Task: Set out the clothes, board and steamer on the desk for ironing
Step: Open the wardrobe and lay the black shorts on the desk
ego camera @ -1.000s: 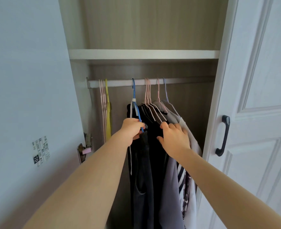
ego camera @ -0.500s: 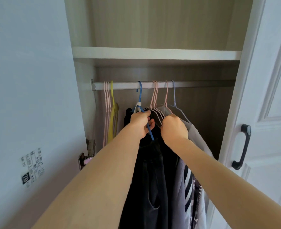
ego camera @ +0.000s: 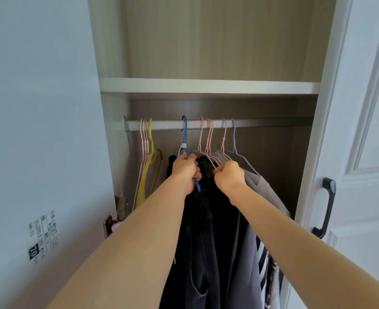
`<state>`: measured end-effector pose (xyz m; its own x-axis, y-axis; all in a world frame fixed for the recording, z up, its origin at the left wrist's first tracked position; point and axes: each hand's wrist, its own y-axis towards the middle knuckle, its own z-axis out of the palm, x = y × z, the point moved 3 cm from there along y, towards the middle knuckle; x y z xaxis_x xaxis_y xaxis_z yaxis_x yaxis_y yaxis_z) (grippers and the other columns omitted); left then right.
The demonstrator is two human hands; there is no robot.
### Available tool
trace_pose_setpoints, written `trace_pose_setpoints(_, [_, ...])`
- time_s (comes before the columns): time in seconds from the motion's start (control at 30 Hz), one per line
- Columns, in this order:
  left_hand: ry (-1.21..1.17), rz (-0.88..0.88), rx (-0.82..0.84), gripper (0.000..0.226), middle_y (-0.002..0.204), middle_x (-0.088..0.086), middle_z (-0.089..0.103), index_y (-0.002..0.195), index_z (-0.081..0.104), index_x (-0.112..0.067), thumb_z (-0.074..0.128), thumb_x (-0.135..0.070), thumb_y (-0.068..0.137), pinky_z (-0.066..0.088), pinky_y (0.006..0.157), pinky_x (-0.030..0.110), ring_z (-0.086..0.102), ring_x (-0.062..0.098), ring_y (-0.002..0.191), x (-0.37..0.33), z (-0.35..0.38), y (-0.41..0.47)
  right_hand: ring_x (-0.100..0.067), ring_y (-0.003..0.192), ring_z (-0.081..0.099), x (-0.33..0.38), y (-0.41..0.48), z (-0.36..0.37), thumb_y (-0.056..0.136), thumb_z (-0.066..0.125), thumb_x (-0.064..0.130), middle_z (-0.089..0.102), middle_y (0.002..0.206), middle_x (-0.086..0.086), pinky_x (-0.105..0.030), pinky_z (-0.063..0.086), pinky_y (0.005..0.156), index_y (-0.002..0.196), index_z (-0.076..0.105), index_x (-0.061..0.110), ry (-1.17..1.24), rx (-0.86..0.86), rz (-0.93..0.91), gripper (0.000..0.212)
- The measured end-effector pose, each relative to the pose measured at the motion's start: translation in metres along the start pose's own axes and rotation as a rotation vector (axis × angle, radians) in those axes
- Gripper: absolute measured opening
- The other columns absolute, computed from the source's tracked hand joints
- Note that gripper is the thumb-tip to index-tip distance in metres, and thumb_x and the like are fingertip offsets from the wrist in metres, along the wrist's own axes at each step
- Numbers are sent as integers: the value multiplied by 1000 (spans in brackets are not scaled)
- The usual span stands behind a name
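- The left hand point(ego camera: 185, 172) is gripping the sloping arm of the blue hanger point(ego camera: 185, 137), fingers curled round it.
- The right hand point(ego camera: 228, 176) is pinching the top of the dark clothes point(ego camera: 206, 241) beside the pink hangers point(ego camera: 209, 139).
- The dark clothes are hanging from the rail point(ego camera: 262, 123) inside the wardrobe point(ego camera: 206, 41), under the shelf point(ego camera: 206, 85).
- A yellow hanger point(ego camera: 150, 139) is hanging bare at the rail's left end.

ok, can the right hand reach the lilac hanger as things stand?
Probably yes: the lilac hanger hangs just beside the right hand, nothing between them, but it must first release the pink hanger.
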<state>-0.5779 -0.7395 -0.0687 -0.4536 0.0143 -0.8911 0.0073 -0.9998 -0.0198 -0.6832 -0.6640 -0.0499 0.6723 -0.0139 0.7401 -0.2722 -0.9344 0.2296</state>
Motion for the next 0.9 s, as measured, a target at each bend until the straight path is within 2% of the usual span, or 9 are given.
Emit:
trace_pose_setpoints(0.1, [-18,20,11,23,59,-1,27,81,45,-11,37,-11,102,17,29,14,21,4,28,-8,1,-4,-25,77,54,0,0,-8,89,42,-5,65,93,-19,-35,48,68,108,63,-8,111,-59,17,28])
trace_pose_setpoints(0.17, [-10,34,35,21,60,-1,29,84,48,-9,38,-13,103,19,29,14,23,3,30,-12,2,-8,-25,73,52,-1,-2,-11,89,42,-5,56,75,-10,-33,43,63,106,63,-9,130,-71,28,27])
trace_pose_setpoints(0.37, [-26,51,73,22,61,-1,30,85,49,-7,39,-15,103,20,29,15,25,2,30,-19,6,-19,-15,54,41,2,-13,-18,90,41,-4,48,66,-4,-26,35,50,103,64,-7,156,-82,10,26])
trace_pose_setpoints(0.5, [-16,50,72,23,61,-1,30,84,49,-7,38,-15,103,20,29,15,25,2,30,-26,4,-20,-16,63,51,0,-21,-22,94,44,2,59,83,-10,-26,41,54,104,63,-2,182,-72,8,22])
trace_pose_setpoints(0.6, [-12,52,71,25,60,-1,30,82,48,-6,38,-16,103,20,29,15,25,2,29,-30,5,-22,-21,78,57,-2,-25,-25,96,43,3,61,92,-13,-34,49,69,107,61,0,235,-66,27,21])
trace_pose_setpoints(0.77, [-3,45,91,24,61,-1,29,83,47,-7,37,-17,104,19,29,15,24,3,30,-36,14,-29,-21,74,51,-6,-34,-22,94,43,-1,58,87,-12,-33,46,65,107,62,-1,346,-63,62,23])
trace_pose_setpoints(0.9, [43,19,114,23,61,0,32,86,49,-8,38,-17,103,20,30,16,25,4,35,-33,22,-38,-29,81,61,-4,-43,-27,96,41,-1,65,90,-16,-41,54,79,111,65,7,499,-9,147,29])
